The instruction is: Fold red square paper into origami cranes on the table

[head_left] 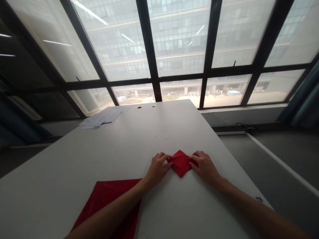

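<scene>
A small piece of folded red paper (180, 163), roughly diamond-shaped, lies on the white table between my hands. My left hand (159, 167) pinches its left corner between thumb and fingers. At the opposite corner, my right hand (203, 166) is closed on the paper in the same way. Creases run across the paper's upper part. A larger red sheet (112, 189) rests on the table under my left forearm, which hides part of it.
The white table (154, 139) reaches away toward large dark-framed windows (179, 79). White papers (104, 116) with a dark pen (106, 123) on them lie at the far left. A small dark mark (259, 199) is near the right edge. Blue curtains (302, 96) hang at the sides.
</scene>
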`<state>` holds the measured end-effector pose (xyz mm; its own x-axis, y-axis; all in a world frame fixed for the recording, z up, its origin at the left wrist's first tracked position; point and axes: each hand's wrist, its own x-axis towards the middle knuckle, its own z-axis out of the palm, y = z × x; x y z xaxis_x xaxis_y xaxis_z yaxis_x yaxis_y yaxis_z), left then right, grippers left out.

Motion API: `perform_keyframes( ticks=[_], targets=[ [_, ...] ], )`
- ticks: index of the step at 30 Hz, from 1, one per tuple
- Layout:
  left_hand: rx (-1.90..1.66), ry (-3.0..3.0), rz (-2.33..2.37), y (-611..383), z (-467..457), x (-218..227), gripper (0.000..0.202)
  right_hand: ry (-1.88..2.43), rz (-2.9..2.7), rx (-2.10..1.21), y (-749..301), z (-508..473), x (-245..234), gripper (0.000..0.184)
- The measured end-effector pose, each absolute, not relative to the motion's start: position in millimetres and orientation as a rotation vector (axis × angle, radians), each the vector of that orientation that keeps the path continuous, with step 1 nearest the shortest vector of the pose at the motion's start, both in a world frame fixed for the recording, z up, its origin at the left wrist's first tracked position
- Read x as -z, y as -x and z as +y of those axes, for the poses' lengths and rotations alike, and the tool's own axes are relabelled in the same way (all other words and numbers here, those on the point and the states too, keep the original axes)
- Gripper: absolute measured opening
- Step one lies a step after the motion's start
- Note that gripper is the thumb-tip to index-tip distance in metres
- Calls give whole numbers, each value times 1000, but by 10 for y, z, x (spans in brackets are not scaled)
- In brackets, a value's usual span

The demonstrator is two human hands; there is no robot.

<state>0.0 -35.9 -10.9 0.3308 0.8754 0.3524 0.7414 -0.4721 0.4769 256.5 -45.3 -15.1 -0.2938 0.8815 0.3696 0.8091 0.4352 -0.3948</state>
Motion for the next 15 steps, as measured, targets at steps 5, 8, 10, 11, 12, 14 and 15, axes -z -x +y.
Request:
perform_keyframes(
  ticks=[5,8,10,11,12,14,15],
  targets=[
    [-783,-2448,1483,-12,-389,92,18,1321,-2175,-135,-2560,-451,147,16],
    [-742,-2598,1240,-15,-420,50,34,1249,-2228,-197,-2555,-453,171,19],
    [-594,-2692,1002,-16,-445,14,43,1216,-2241,-221,-2556,-444,194,22],
    [-514,-2714,931,-16,-457,-3,45,1205,-2243,-223,-2558,-437,203,23],
    [-450,-2723,900,-16,-467,-18,47,1202,-2240,-220,-2560,-430,208,24],
    [-385,-2725,921,-18,-482,-42,48,1224,-2206,-201,-2562,-422,204,26],
    [-376,-2728,943,-19,-487,-52,48,1237,-2183,-191,-2561,-423,196,26]
  ],
)
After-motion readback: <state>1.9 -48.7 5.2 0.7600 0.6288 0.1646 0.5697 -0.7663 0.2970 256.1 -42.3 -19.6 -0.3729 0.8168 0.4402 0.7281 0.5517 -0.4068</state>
